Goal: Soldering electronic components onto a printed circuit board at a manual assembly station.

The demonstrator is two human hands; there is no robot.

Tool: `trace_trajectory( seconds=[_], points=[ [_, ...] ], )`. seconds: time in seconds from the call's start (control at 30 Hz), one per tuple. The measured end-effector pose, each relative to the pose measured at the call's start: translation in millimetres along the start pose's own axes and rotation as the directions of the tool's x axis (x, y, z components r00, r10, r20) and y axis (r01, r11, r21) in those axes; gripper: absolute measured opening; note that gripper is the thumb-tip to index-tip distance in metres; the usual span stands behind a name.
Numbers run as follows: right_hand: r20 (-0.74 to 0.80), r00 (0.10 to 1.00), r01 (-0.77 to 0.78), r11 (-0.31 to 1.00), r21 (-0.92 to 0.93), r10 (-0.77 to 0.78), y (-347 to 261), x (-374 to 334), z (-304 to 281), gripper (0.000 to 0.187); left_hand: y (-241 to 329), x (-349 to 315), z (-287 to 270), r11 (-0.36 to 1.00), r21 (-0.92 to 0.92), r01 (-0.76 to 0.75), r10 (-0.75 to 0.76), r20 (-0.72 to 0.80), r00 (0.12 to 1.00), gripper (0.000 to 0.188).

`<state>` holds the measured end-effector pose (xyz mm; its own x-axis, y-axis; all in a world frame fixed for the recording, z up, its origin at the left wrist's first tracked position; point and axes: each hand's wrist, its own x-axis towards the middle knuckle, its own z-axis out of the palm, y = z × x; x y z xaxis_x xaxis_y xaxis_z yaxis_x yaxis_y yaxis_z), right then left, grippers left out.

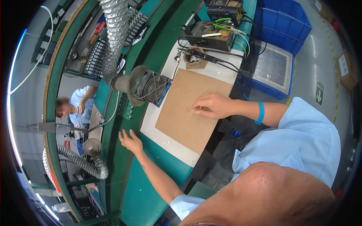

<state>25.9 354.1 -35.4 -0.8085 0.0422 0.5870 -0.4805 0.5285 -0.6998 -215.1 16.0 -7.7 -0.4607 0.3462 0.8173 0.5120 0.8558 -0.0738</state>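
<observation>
A flat brown board (188,130) lies on a white sheet (151,122) on the green bench. Over the board, my right hand (214,106) has its fingers curled, with thumb and forefinger close together. A tiny reddish thing (187,110) is just off those fingertips, too small to name; whether the pinch holds it or anything else is hidden. My left hand (131,142) is open, its fingers spread, and holds nothing. It is past the sheet's left edge, nearest a green circuit board (125,106).
A fan (154,87) on a silver duct (115,34) overhangs the board's far left. Behind are a soldering iron (205,55), a tip-cleaning holder (195,62) and a dark station box (211,35). Blue crates (281,24) stand right. A co-worker (83,103) sits across the bench.
</observation>
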Motion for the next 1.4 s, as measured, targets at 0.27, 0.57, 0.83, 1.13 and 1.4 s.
trace_trajectory(
  seconds=[0.27,0.57,0.83,1.13,1.4],
  points=[
    [0.035,0.999,-0.021,1.0,-0.002,0.021,2.4,0.4,2.9,0.011,14.9,-14.1,-15.0,0.834,-0.25,0.491,-0.451,0.203,0.869,0.015],
    [0.027,0.997,-0.063,0.994,-0.091,0.065,1.0,-1.2,9.2,0.014,36.0,-8.1,-22.7,0.804,-0.268,0.531,-0.471,0.258,0.844,0.031],
    [0.097,0.973,-0.211,0.977,0.023,0.208,-28.0,10.7,10.1,0.016,28.5,-20.0,-15.6,0.79,-0.349,0.504,-0.463,0.199,0.864,0.035],
    [0.067,0.975,-0.211,0.977,0.007,0.21,-28.5,8.4,15.5,0.017,31.6,-19.9,-15.9,0.777,-0.372,0.507,-0.443,0.248,0.862,0.029],
    [0.077,0.976,-0.206,0.979,0.0,0.205,-29.1,10.8,15.2,0.018,30.6,-22.6,-14.7,0.795,-0.36,0.489,-0.429,0.238,0.872,0.022]
  ],
)
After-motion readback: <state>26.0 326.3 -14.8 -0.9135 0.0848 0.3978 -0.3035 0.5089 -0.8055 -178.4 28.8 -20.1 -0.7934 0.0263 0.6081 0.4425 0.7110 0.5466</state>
